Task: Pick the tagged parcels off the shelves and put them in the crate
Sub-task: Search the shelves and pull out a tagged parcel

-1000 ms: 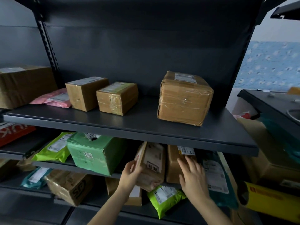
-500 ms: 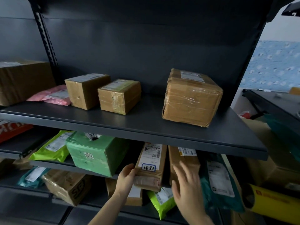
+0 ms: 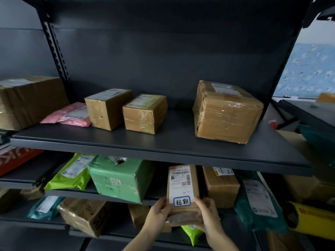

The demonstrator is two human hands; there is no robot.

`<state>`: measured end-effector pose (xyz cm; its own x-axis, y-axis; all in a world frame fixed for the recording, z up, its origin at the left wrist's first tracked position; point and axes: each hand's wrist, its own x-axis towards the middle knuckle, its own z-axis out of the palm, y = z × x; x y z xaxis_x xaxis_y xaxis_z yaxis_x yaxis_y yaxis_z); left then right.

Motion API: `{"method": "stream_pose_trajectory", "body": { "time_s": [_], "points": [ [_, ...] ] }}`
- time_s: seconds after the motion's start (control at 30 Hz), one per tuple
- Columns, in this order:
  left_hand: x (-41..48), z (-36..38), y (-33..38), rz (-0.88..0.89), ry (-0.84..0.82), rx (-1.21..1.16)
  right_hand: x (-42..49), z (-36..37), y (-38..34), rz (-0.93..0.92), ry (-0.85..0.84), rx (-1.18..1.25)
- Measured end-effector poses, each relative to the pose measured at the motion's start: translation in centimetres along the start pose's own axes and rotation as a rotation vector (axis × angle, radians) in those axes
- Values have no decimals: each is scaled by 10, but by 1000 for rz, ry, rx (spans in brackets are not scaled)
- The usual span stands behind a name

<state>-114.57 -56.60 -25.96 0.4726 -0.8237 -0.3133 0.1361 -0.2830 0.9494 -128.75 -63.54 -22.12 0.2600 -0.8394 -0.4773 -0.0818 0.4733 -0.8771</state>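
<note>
A flat brown parcel (image 3: 183,189) with a white shipping label and a blue-edged handwritten tag stands upright at the front of the middle shelf (image 3: 101,193). My left hand (image 3: 156,213) grips its lower left edge. On the lower right edge sits my right hand (image 3: 206,217), also gripping. An untagged brown box (image 3: 222,189) stands just right of the parcel. No crate is in view.
The upper shelf (image 3: 163,153) carries three brown boxes, a pink mailer (image 3: 72,115) and a larger box at far left. A green box (image 3: 121,180) and lime mailer (image 3: 70,173) lie left of my hands. Teal mailer (image 3: 257,198) and yellow roll (image 3: 311,218) sit right.
The tagged parcel has turned to face me and come forward out of the shelf. My right hand left the neighbouring brown box and closed on the parcel's right side.
</note>
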Motion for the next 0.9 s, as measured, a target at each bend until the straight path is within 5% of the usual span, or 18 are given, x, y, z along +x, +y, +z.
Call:
{"method": "stream_pose_trajectory", "body": {
  "time_s": [0.17, 0.33, 0.47, 0.67, 0.9],
  "points": [
    [-19, -31, 13, 146, -28, 109, -16, 16, 2, 8, 7, 146],
    [-14, -110, 48, 317, 511, 261, -27, 46, -1, 29, -4, 220],
    [13, -183, 62, 226, 756, 366, -21, 73, -4, 32, 35, 242],
    [57, -221, 62, 99, 415, 178, -11, 101, -1, 0, 53, 231],
    [40, -222, 46, 120, 347, 11, -21, 96, 25, -8, 98, 220]
  ]
}}
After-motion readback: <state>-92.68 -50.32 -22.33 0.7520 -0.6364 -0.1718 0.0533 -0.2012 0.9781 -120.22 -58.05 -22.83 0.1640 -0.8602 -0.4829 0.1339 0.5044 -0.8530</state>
